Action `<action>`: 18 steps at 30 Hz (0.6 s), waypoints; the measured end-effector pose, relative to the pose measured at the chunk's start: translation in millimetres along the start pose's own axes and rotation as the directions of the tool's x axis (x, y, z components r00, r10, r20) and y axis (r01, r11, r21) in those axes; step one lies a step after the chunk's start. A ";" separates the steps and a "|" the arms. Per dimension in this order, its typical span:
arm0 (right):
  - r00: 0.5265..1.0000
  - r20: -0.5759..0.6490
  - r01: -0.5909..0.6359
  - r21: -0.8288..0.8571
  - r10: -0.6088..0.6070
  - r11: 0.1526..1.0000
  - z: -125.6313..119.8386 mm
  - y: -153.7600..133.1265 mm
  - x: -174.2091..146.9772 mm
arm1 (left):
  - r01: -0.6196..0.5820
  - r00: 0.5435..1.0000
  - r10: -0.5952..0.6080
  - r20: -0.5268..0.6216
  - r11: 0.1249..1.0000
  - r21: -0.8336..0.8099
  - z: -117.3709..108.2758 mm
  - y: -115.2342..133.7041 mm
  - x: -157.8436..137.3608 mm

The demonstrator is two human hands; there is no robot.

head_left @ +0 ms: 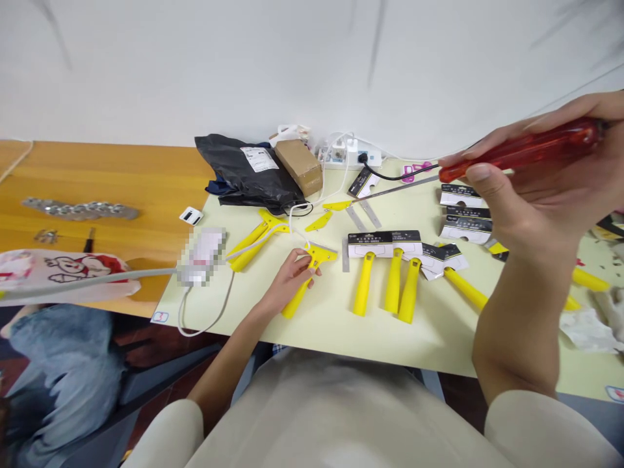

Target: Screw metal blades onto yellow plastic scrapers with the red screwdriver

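Under left hand, scraper half-hidden

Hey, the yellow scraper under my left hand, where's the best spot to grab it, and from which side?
Probably the yellow scraper's long handle, which runs from the head down toward you and lies bare on the table. Your left hand now rests up near the head, where the blade edge is. Come in from the near side and wrap the handle's lower half.
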State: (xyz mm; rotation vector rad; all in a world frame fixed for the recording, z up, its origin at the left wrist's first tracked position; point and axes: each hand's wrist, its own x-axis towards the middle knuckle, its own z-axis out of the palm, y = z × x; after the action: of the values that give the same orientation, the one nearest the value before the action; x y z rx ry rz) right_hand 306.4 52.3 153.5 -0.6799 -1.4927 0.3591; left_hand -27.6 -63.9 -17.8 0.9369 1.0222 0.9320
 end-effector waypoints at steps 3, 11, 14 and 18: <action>0.982 0.089 0.175 -0.055 -0.170 0.983 1.9 10.4 0.8 | -0.039 0.999 0.038 0.026 0.999 0.031 -2.7 -0.6 -10.7; 0.918 -0.110 -0.381 0.029 0.382 0.924 4.4 30.6 -72.7 | -0.252 0.964 0.256 0.065 0.818 0.517 -12.9 4.6 -36.9; 0.783 -0.202 -0.585 0.086 0.589 0.807 -0.4 32.2 -112.3 | -0.367 0.909 0.379 0.172 0.534 0.762 -18.1 1.2 -37.6; 0.666 -0.230 -0.676 0.217 0.710 0.704 -3.1 35.1 -152.5 | -0.327 0.901 0.347 0.260 0.148 0.933 -22.0 -9.8 -34.5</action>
State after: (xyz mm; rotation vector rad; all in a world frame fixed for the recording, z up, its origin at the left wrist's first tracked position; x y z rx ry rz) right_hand 304.8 -14.6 11.9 -1.1575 -0.8558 0.8841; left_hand -55.3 -95.2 -23.1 2.3580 1.4607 0.5370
